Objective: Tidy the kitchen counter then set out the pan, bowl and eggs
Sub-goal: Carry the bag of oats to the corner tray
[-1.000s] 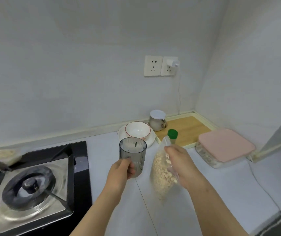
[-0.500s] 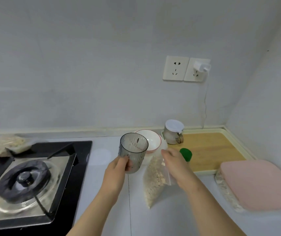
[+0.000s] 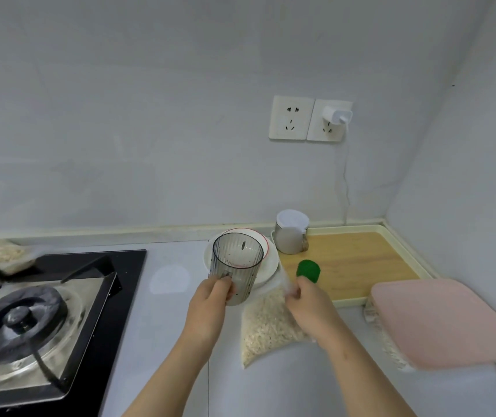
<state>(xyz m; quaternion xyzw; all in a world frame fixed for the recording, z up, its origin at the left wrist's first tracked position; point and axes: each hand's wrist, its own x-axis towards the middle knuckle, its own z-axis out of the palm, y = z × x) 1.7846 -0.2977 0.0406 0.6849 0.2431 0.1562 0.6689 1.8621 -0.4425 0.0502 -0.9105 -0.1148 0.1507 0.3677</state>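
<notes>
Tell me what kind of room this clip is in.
Most likely a small home kitchen. A gas stove is set into the counter, a bowl sits by the wall, and the left hand holds a cup while the right hand grips a bag of oats.

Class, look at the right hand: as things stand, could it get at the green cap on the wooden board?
Probably not yet. The right hand is just in front of the green cap with nothing between them, but it is pinching the bag of oats, so it would have to let go first.
</notes>
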